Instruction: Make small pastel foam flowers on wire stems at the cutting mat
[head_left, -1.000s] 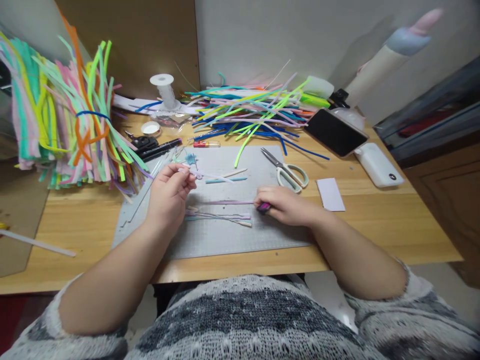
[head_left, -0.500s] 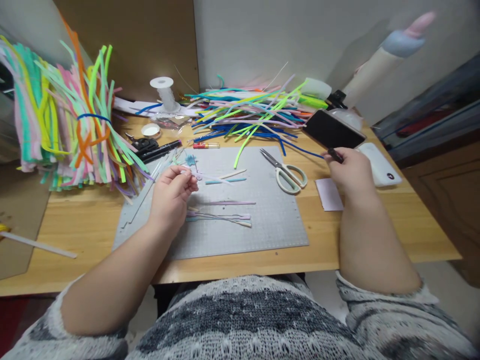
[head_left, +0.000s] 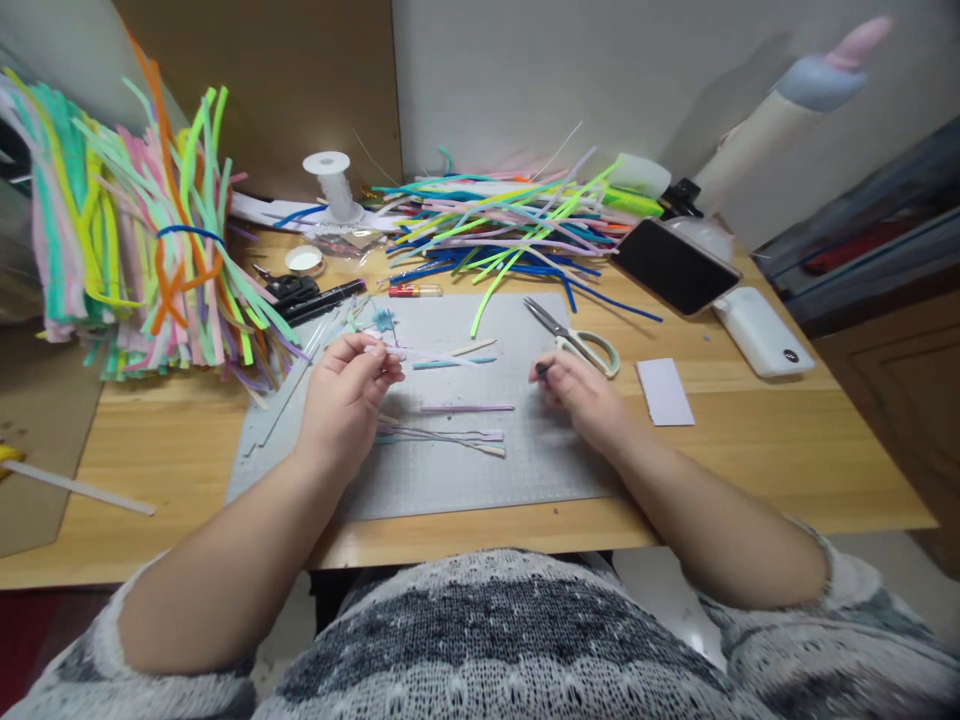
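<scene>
One surface point(head_left: 787, 450) spanned the frame, one grey mat point(head_left: 450, 480) at centre. Two hands were over it: the left hand point(head_left: 341, 395), left of centre, pinched one pale strip point(head_left: 450, 358) pointing mid-frame; the right hand point(head_left: 579, 395), right of centre, gripped one small dark object point(head_left: 542, 369).

No writing is legible; the dark mark point(head_left: 790, 355) on the white case point(head_left: 756, 330) is too small.
</scene>
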